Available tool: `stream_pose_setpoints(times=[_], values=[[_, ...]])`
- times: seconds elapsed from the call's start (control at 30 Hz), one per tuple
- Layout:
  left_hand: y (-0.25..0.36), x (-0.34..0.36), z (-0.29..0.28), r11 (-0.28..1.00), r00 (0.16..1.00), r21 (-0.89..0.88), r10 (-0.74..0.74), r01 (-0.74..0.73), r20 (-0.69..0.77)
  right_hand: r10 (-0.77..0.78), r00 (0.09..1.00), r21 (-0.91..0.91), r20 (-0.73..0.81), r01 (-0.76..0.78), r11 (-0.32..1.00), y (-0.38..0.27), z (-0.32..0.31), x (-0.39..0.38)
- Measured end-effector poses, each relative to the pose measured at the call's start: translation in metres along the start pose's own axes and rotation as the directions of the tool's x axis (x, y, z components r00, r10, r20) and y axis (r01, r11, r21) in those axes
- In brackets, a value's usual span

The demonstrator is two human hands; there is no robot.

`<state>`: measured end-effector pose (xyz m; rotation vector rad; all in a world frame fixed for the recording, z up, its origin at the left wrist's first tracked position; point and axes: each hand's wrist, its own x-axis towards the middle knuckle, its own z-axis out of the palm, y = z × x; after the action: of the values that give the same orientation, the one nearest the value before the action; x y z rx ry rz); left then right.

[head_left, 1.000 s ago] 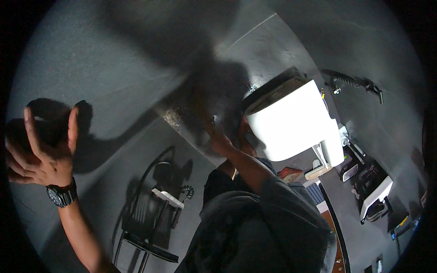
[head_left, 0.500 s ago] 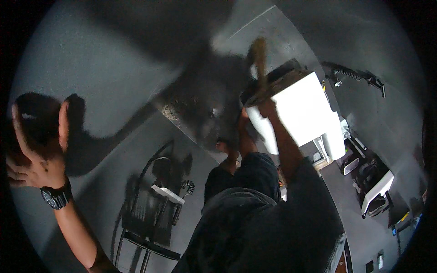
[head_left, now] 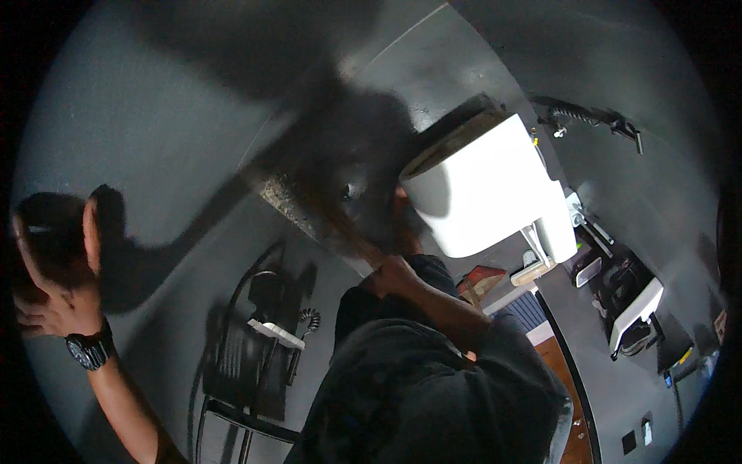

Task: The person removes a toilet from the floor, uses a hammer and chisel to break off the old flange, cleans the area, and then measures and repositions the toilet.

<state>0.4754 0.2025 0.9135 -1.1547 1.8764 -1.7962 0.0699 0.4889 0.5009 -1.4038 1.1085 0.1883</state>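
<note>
At the far left, my left hand [head_left: 66,290] is open, with thumb and fingers spread against the dark grey wall. A black watch [head_left: 90,349] circles that wrist. In front of my thighs, my right hand [head_left: 389,274] is closed around a long brown broom-like thing [head_left: 345,234]. Motion blurs it, so its exact kind is unclear. It slants from my fist up and left over the shadowed wet floor. A pale, rough patch [head_left: 280,193] marks the floor near its far end. Right of my right hand stands a white toilet [head_left: 487,193] with a dark, open top.
A white sink [head_left: 638,317] juts out at the right. Near the upper right, a coiled hose [head_left: 576,114] hangs on the wall. A dark metal frame [head_left: 247,414] stands lower left, near a white object [head_left: 276,334]. A red object [head_left: 481,282] lies beside my right forearm.
My right hand has swung from beside the toilet, left and down to my knees, bringing the brown broom-like thing along. My left hand appears slightly lower but keeps its spread pose.
</note>
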Motion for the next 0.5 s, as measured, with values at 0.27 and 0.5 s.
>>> stream_pose_setpoints(times=[0.27,0.5], values=[[0.0,0.013,-0.003,0.994,0.999,-0.11,-0.019,0.013,-0.049,-0.084,0.99,-0.415,0.11,0.123,0.901,0.009,0.052,0.088],[0.001,0.009,0.001,0.991,0.998,-0.12,-0.068,0.066,-0.012,0.054,0.987,0.203,-0.15,-0.023,0.979,-0.016,-0.006,0.012]])
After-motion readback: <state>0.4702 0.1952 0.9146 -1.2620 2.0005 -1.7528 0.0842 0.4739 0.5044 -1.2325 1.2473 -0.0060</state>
